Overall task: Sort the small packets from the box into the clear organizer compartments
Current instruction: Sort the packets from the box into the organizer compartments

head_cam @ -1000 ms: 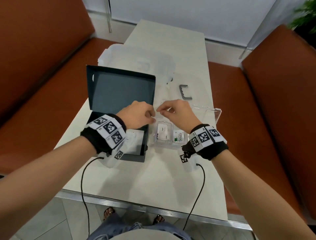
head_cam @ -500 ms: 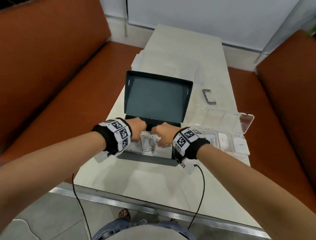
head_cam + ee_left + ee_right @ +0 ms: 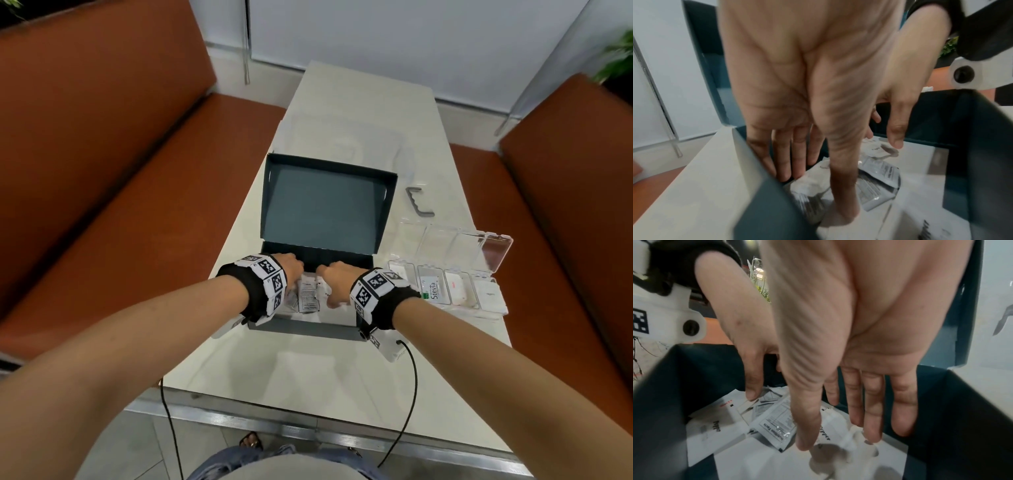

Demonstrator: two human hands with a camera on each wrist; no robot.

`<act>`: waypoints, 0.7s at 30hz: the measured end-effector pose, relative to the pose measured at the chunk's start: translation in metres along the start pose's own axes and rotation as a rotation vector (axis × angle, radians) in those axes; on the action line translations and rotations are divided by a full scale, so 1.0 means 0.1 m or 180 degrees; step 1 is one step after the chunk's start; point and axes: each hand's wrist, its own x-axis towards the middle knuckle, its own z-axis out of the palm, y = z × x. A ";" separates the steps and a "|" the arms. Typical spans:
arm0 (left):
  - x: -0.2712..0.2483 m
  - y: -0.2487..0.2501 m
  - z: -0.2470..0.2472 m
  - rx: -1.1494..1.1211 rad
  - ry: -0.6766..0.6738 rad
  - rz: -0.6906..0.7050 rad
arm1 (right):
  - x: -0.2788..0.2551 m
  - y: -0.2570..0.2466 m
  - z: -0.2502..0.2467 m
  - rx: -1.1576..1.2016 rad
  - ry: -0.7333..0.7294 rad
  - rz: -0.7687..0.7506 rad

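The dark teal box (image 3: 310,328) lies open on the table, its lid (image 3: 325,212) raised at the back. Several small white packets (image 3: 306,298) lie in it. Both hands are down inside the box. My left hand (image 3: 818,194) has straight fingers (image 3: 789,162) along the left wall, and its thumb touches a white packet (image 3: 812,183). My right hand (image 3: 838,439) hovers with straight fingers (image 3: 871,418) over a pepper packet (image 3: 826,434) and a nutrition-facts packet (image 3: 774,423). The clear organizer (image 3: 479,310) sits to the right with packets in its compartments.
The organizer's clear lid (image 3: 455,246) lies open behind it. A grey handle (image 3: 419,202) lies on the table beyond the box, and a clear plastic sheet (image 3: 342,137) is farther back. Orange benches (image 3: 120,171) flank the narrow table; its front edge (image 3: 308,425) is near me.
Both hands left the organizer and went left into the box. Since half a second ago they have sunk deeper among the packets, with the fingers stretched out.
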 end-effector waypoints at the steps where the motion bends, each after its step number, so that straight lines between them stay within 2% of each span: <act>1: 0.00 0.01 0.00 0.0062 -0.0031 -0.0019 | 0.00 0.00 0.00 -0.0016 -0.0016 0.0010; 12: -0.01 0.14 0.04 0.0084 -0.0010 -0.0168 | 0.06 -0.05 0.02 -0.0039 -0.0162 0.0064; 21: -0.05 0.16 0.04 0.0059 -0.0057 -0.0044 | 0.06 0.01 0.02 -0.0033 -0.0494 0.0143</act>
